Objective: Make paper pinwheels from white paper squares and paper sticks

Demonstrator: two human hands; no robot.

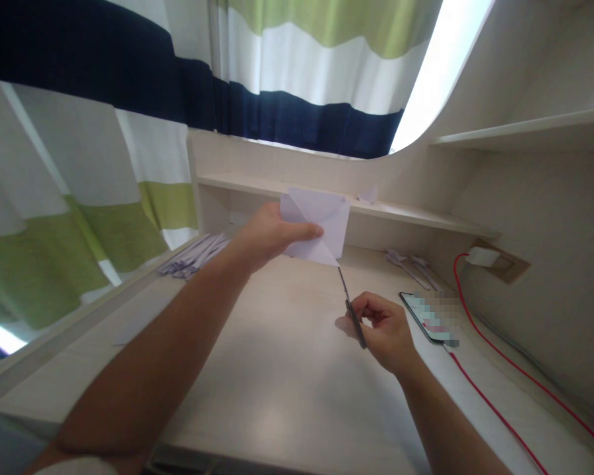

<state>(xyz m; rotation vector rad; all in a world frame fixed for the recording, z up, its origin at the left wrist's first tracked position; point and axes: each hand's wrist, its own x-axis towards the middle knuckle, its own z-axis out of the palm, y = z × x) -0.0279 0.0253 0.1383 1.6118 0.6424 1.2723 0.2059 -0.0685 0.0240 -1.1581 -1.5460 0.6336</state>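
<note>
My left hand [277, 231] pinches a folded sheet of white paper [329, 221], thumb on the near side and fingers hidden behind it. A diagonal fold crosses the sheet, and a pointed corner hangs at its lower right. My right hand [381, 326] grips a pair of dark-handled scissors [355, 322] below the paper. Their thin blades point upward, the tips at that lower corner. Whether the blades touch or cut into the paper, I cannot tell. Both hands are held above the pale desk [262, 343].
Folded paper strips [195, 256] are heaped at the back left, and more strips [410, 264] lie at the back right. A phone [428, 316] with a red cable [495, 412] is beside my right hand. A paper piece [367, 195] rests on the low shelf [416, 214].
</note>
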